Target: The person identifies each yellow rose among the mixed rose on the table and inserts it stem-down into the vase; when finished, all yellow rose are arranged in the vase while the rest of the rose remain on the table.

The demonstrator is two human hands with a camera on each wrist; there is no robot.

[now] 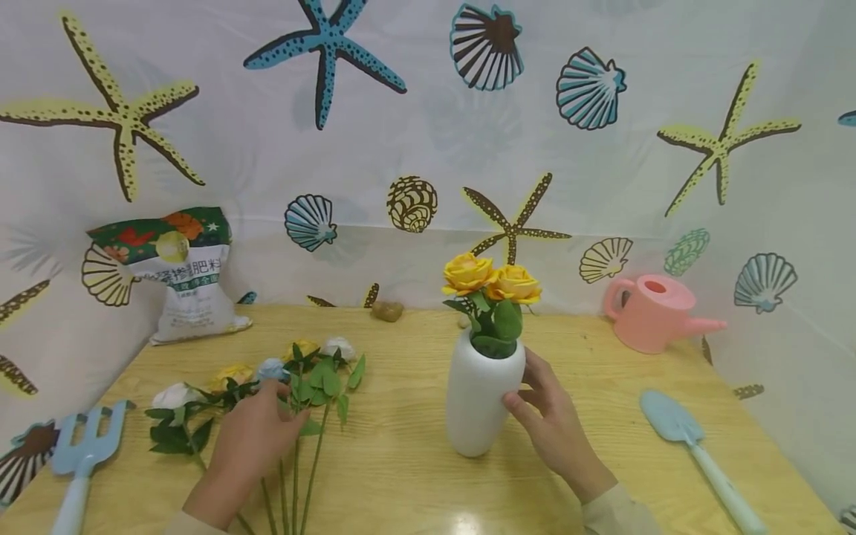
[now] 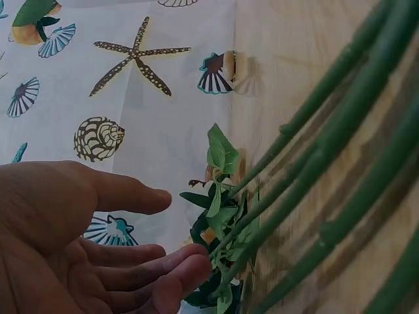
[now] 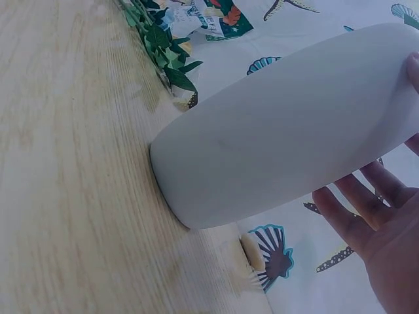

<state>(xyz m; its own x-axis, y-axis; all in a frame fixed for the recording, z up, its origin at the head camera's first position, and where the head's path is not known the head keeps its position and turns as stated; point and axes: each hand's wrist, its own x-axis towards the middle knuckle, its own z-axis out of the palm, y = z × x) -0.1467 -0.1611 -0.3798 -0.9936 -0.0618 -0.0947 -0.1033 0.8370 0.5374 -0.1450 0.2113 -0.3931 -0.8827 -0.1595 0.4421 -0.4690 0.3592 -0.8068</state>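
Note:
A white vase (image 1: 483,397) stands on the table with two yellow roses (image 1: 491,280) and their green leaves rising from its mouth. My right hand (image 1: 553,423) holds the vase at its right side, thumb toward the front and fingers round the back; the right wrist view shows those fingers (image 3: 357,212) along its smooth wall. On the left lie several artificial flowers, among them a blue flower (image 1: 270,369) and a white flower (image 1: 175,396). Over them is my left hand (image 1: 250,435), its thumb and fingers apart near the green stems (image 2: 308,163), gripping nothing.
A blue hand fork (image 1: 87,453) lies at the left edge, a blue trowel (image 1: 695,453) at the right. Behind stand a fertilizer bag (image 1: 190,286) and a pink watering can (image 1: 652,316). A brown stone (image 1: 387,310) sits by the patterned curtain (image 1: 374,156).

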